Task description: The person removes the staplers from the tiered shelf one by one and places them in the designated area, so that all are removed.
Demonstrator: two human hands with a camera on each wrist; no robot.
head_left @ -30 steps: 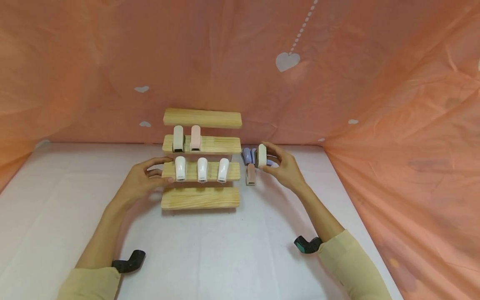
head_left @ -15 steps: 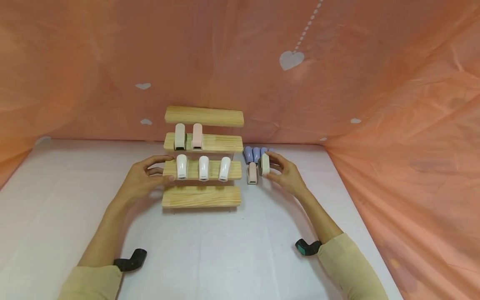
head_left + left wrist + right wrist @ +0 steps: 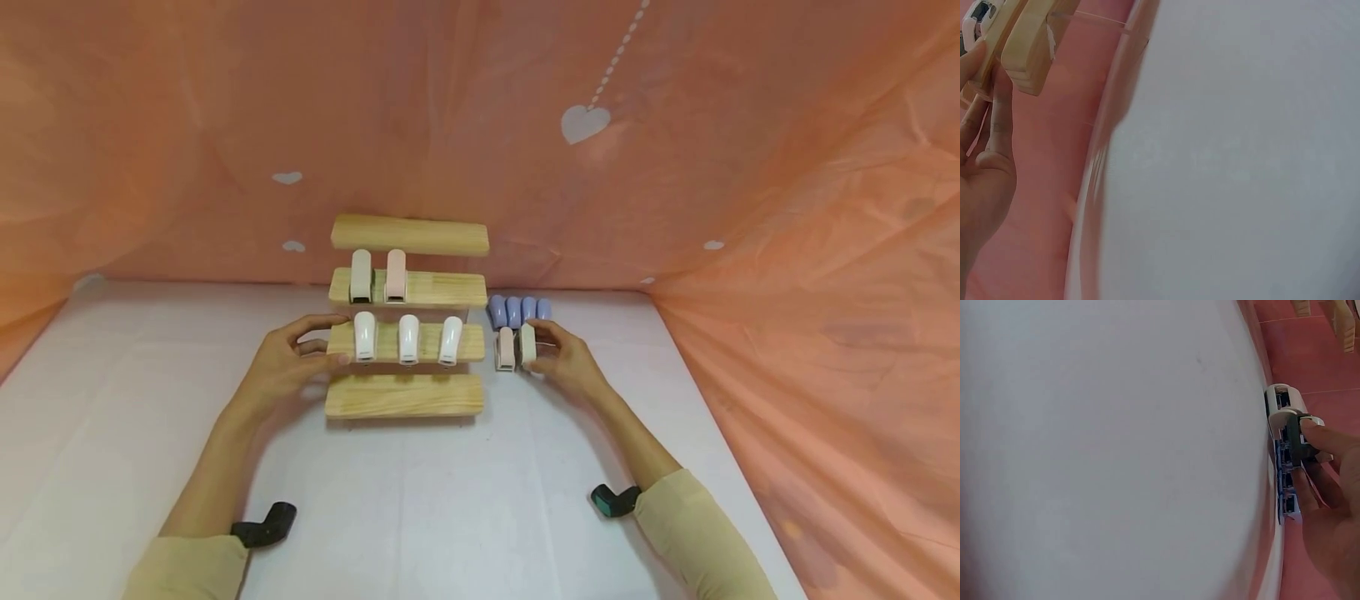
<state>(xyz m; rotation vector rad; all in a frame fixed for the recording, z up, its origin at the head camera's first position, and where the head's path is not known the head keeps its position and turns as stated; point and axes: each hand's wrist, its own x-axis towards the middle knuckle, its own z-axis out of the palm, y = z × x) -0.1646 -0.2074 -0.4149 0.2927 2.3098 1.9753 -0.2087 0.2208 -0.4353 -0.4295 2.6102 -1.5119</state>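
Orange cloth (image 3: 420,108) printed with pale hearts (image 3: 585,123) rises behind and to the right of the white counter (image 3: 420,508), meeting it along the far edge and down the right edge. Near the far edge, left of the counter's middle, stands a stepped rack of four wooden boards: top shelf (image 3: 409,235), second shelf (image 3: 450,289), third shelf (image 3: 469,342) and lowest shelf (image 3: 405,397).

On the third shelf, three white staplers (image 3: 408,338) sit in a spaced row. The second shelf bears a sage stapler (image 3: 361,275) towards its left end, with a rose stapler (image 3: 396,275) just beside it.

At the left end of the third shelf, the left hand (image 3: 281,367) pinches the board between thumb and fingers. To the right of the rack, the right hand (image 3: 567,360) pinches the green stapler (image 3: 528,344), upright and just beside the pink stapler (image 3: 506,349) on the counter. Whether the green one's base rests on the counter I cannot tell. Behind these two, close to the far edge, four purple staplers (image 3: 528,310) stand side by side. Beige sleeves (image 3: 697,525) cover both forearms near the elbows.
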